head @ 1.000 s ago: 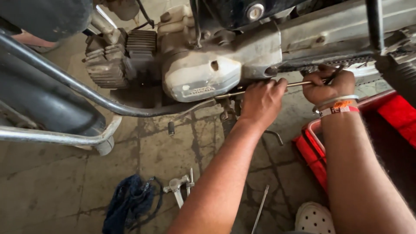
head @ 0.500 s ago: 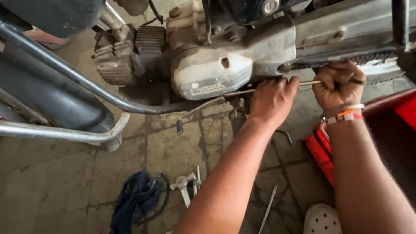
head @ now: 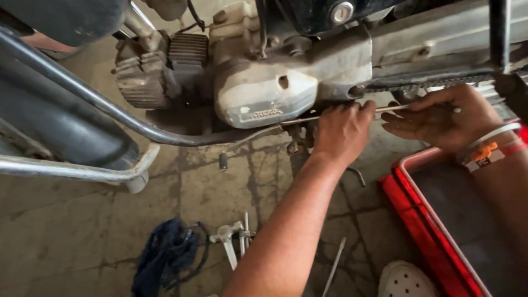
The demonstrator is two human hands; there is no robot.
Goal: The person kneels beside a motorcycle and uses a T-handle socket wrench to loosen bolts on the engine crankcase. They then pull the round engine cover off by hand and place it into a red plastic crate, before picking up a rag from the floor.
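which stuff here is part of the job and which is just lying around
In hand: thin metal rod, left hand, right hand, engine casing.
Lying about: blue rag, metal tools on floor, red crate, white shoe.

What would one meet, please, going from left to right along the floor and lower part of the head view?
Chrome pipe → dark blue rag → metal tools → thin rod on the floor → white shoe → red crate.
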